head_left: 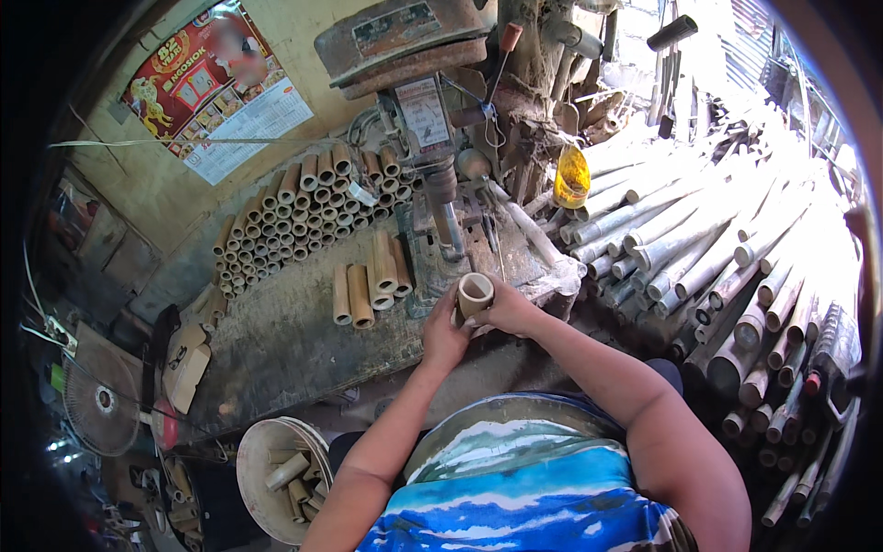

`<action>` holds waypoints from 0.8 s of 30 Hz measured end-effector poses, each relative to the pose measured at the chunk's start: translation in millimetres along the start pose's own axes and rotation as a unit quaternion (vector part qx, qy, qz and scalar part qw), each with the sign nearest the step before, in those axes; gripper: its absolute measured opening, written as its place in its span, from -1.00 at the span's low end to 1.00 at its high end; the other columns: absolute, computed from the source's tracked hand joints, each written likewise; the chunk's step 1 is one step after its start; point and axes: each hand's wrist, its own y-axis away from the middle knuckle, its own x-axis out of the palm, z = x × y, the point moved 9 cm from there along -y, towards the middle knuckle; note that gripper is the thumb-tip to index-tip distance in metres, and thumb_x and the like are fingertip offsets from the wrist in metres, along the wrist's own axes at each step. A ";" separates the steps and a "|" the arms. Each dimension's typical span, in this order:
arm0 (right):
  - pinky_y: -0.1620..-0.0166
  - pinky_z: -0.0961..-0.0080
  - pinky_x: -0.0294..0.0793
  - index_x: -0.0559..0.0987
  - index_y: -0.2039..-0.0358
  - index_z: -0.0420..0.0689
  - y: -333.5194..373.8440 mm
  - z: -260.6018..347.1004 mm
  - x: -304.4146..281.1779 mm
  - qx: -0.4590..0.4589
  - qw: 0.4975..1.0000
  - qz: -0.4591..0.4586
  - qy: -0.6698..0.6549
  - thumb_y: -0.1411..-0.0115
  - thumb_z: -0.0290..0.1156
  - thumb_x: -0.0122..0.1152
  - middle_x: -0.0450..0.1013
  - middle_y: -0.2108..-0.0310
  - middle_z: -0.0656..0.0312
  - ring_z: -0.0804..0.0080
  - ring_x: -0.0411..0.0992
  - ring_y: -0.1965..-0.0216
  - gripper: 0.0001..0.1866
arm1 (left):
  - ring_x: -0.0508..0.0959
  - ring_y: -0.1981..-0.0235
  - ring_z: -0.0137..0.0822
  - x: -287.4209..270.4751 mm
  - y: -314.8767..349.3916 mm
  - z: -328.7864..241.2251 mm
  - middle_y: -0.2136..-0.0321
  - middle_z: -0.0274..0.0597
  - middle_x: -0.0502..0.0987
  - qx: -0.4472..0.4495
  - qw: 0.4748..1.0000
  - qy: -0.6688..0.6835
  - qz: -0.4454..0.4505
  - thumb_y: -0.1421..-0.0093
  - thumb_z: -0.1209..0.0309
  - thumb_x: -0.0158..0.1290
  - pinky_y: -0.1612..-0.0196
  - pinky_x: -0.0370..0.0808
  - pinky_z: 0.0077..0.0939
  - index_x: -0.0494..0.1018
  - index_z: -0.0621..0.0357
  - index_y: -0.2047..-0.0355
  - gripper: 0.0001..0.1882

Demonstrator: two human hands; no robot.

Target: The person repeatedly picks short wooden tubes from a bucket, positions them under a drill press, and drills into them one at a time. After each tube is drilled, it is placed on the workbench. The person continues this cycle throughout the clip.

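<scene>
A short, hollow bamboo tube (475, 294) is gripped between my two hands at the front edge of the workbench, its open end tilted up toward me. My left hand (443, 329) wraps its left side, and my right hand (511, 309) closes round the right side; some fingers are hidden behind it. Just beyond the tube stands a drill press (405, 46), with its cylindrical cutter (448, 230) pointing down at the machine's worn base. Left of the base, several cut bamboo tubes (361, 299) stand or lean together on the bench.
A large stack of bamboo tubes (313, 204) lies along the wall. Long bamboo poles (681, 244) are piled at the right. A white bucket (246, 474) holding offcuts stands at lower left, near a fan (103, 402). A yellow container (571, 179) hangs behind the bench (276, 345).
</scene>
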 end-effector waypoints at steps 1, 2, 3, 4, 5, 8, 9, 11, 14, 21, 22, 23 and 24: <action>-0.20 0.36 0.44 0.43 -0.19 -0.14 6.5 3.2 -0.3 -0.006 1.000 0.019 -0.018 0.13 -0.54 0.58 0.52 -0.07 0.17 0.37 0.47 -0.10 -0.19 | 0.54 -0.11 0.01 1.0 4.5 -2.9 -0.12 0.04 0.50 0.006 1.000 -0.022 0.002 -0.04 0.54 0.32 -0.18 0.46 -0.18 0.28 0.03 -0.33 -0.18; -0.21 0.37 0.43 0.42 -0.20 -0.14 13.1 7.7 -1.3 -0.012 0.999 0.036 -0.029 0.12 -0.55 0.58 0.51 -0.07 0.17 0.37 0.46 -0.10 -0.18 | 0.51 -0.12 0.03 -0.3 8.8 -10.1 -0.13 0.03 0.48 0.038 0.999 -0.035 -0.009 -0.04 0.52 0.32 -0.20 0.44 -0.16 0.28 0.01 -0.33 -0.18; -0.22 0.38 0.42 0.42 -0.21 -0.14 19.9 12.1 -1.7 -0.014 0.998 0.053 -0.039 0.12 -0.57 0.58 0.51 -0.08 0.18 0.38 0.45 -0.11 -0.17 | 0.49 -0.14 0.05 -1.5 12.8 -17.0 -0.15 0.02 0.45 0.069 0.996 -0.049 -0.021 -0.04 0.50 0.33 -0.21 0.42 -0.15 0.28 0.00 -0.33 -0.17; -0.25 0.40 0.39 0.43 -0.21 -0.13 27.7 21.0 -4.2 -0.040 0.996 0.066 -0.049 0.09 -0.58 0.57 0.50 -0.08 0.21 0.41 0.44 -0.11 -0.20 | 0.46 -0.16 0.07 -0.8 15.9 -21.3 -0.17 0.02 0.43 0.089 0.995 -0.049 -0.021 -0.03 0.47 0.33 -0.23 0.40 -0.13 0.27 0.01 -0.34 -0.16; -0.25 0.40 0.39 0.43 -0.21 -0.13 31.9 24.1 -6.6 -0.031 0.997 0.065 -0.039 0.08 -0.58 0.57 0.50 -0.09 0.23 0.41 0.44 -0.12 -0.21 | 0.43 -0.18 0.08 -0.4 18.2 -25.4 -0.18 0.03 0.41 0.109 0.993 -0.050 -0.021 -0.02 0.45 0.34 -0.25 0.37 -0.12 0.26 0.02 -0.34 -0.15; -0.27 0.41 0.37 0.47 -0.17 -0.12 44.1 40.9 -10.6 -0.053 0.996 0.070 -0.022 0.07 -0.57 0.56 0.50 -0.09 0.27 0.45 0.42 -0.14 -0.26 | 0.39 -0.21 0.13 -1.1 24.1 -32.6 -0.19 0.05 0.38 0.143 0.988 -0.038 -0.044 -0.01 0.41 0.34 -0.29 0.33 -0.07 0.23 0.08 -0.35 -0.13; -0.27 0.40 0.38 0.47 -0.17 -0.11 47.3 47.9 -10.7 -0.072 0.994 0.076 -0.014 0.07 -0.56 0.56 0.50 -0.09 0.25 0.42 0.42 -0.15 -0.26 | 0.38 -0.22 0.14 -1.5 25.6 -33.9 -0.19 0.06 0.38 0.149 0.987 -0.030 -0.054 -0.01 0.40 0.34 -0.29 0.32 -0.06 0.23 0.11 -0.35 -0.12; -0.26 0.38 0.38 0.48 -0.16 -0.08 54.0 60.6 -11.1 -0.109 0.990 0.090 0.000 0.07 -0.55 0.54 0.49 -0.08 0.21 0.36 0.43 -0.15 -0.27 | 0.39 -0.22 0.13 0.9 25.9 -29.8 -0.19 0.05 0.39 0.126 0.990 -0.031 -0.055 -0.04 0.41 0.32 -0.29 0.33 -0.07 0.21 0.15 -0.35 -0.14; -0.25 0.34 0.39 0.48 -0.15 -0.04 63.9 80.2 -14.4 -0.181 0.976 0.076 0.092 0.06 -0.53 0.51 0.48 -0.07 0.15 0.21 0.43 -0.15 -0.30 | 0.41 -0.21 0.12 4.9 25.7 -25.9 -0.18 0.05 0.41 0.108 0.993 -0.009 -0.045 -0.05 0.45 0.31 -0.28 0.35 -0.09 0.22 0.16 -0.34 -0.17; -0.23 0.30 0.39 0.50 -0.14 -0.03 77.4 96.1 -12.7 -0.201 0.961 0.104 0.157 0.00 -0.59 0.39 0.46 -0.08 0.08 0.12 0.41 -0.16 -0.37 | 0.44 -0.20 0.05 6.3 25.9 -33.2 -0.17 -0.01 0.44 0.119 0.993 0.005 -0.024 0.03 0.49 0.35 -0.25 0.39 -0.14 0.36 0.10 -0.25 -0.22; -0.23 0.30 0.39 0.50 -0.14 -0.04 78.8 96.8 -13.8 -0.196 0.963 0.109 0.152 0.00 -0.60 0.38 0.46 -0.08 0.08 0.12 0.41 -0.16 -0.38 | 0.46 -0.17 0.05 5.0 26.4 -36.3 -0.15 -0.02 0.45 0.124 0.992 0.003 -0.028 0.04 0.52 0.33 -0.24 0.40 -0.14 0.36 0.09 -0.24 -0.23; -0.23 0.30 0.39 0.50 -0.14 -0.04 80.6 98.6 -14.8 -0.199 0.962 0.113 0.147 -0.01 -0.61 0.37 0.45 -0.08 0.07 0.12 0.41 -0.17 -0.38 | 0.47 -0.14 0.05 3.3 27.0 -40.1 -0.12 -0.02 0.46 0.133 0.990 0.006 -0.035 0.06 0.55 0.30 -0.22 0.41 -0.14 0.37 0.08 -0.23 -0.24; -0.24 0.30 0.39 0.50 -0.14 -0.05 80.9 99.5 -15.9 -0.197 0.963 0.118 0.140 -0.02 -0.62 0.36 0.45 -0.08 0.07 0.12 0.41 -0.17 -0.39 | 0.48 -0.11 0.05 2.1 27.0 -42.7 -0.10 -0.03 0.47 0.138 0.990 0.010 -0.038 0.07 0.58 0.28 -0.20 0.42 -0.14 0.38 0.07 -0.22 -0.24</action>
